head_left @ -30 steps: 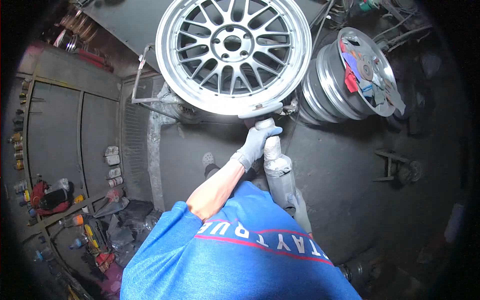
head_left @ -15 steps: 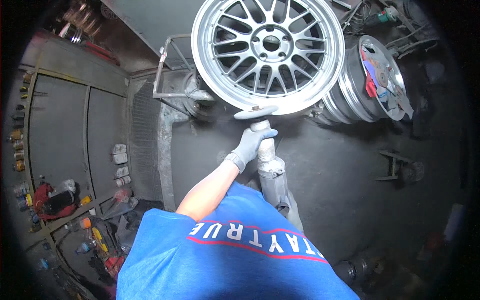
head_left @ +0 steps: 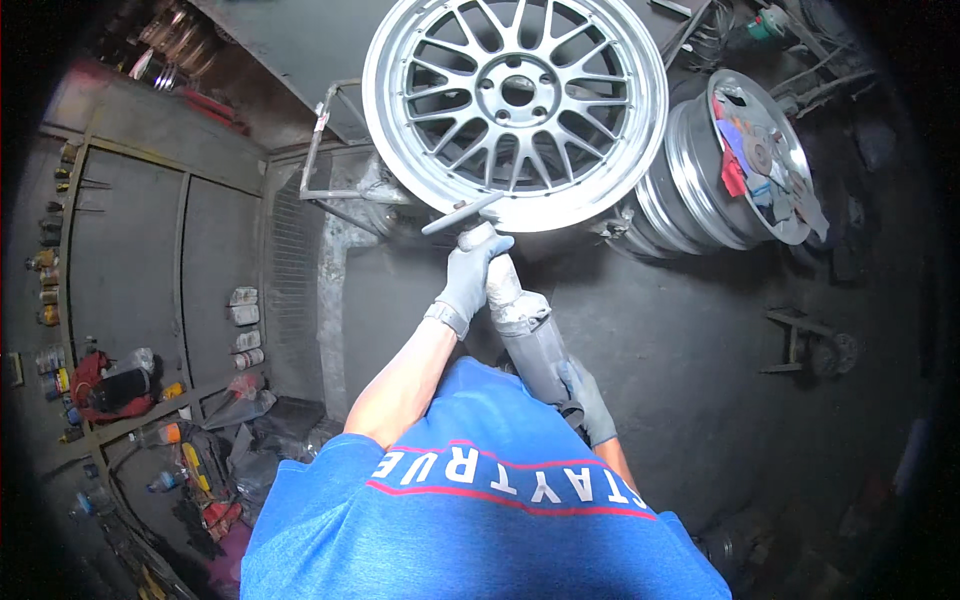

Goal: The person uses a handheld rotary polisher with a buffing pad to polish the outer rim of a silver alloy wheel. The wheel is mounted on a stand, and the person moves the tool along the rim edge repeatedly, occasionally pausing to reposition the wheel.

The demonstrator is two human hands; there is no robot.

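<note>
A grey angle grinder [head_left: 536, 352] with a wrapped neck stretches from my body toward a silver multi-spoke wheel rim [head_left: 632, 90]. My left hand [head_left: 468, 278], in a light grey glove, is closed around the neck just behind the disc. Lower down, my gloved right hand [head_left: 590, 402] grips the rear of the body; part of it is hidden behind the tool. The tilted grinding disc [head_left: 462, 213] is at the rim's lower left lip and appears to meet it, though actual contact is hard to tell.
A metal frame [head_left: 318, 150] stands left of the rim. To the right, a second wheel rim [head_left: 690, 170] lies on its side with cloths and pads [head_left: 770, 165] on it. Bottles and cans [head_left: 245, 315] line the left shelving. A small wheeled stand [head_left: 800, 340] sits on the right floor.
The grinder and both hands have shifted left, and the disc now tilts more steeply along the rim's lower left edge. More of my right hand shows beside the tool.
</note>
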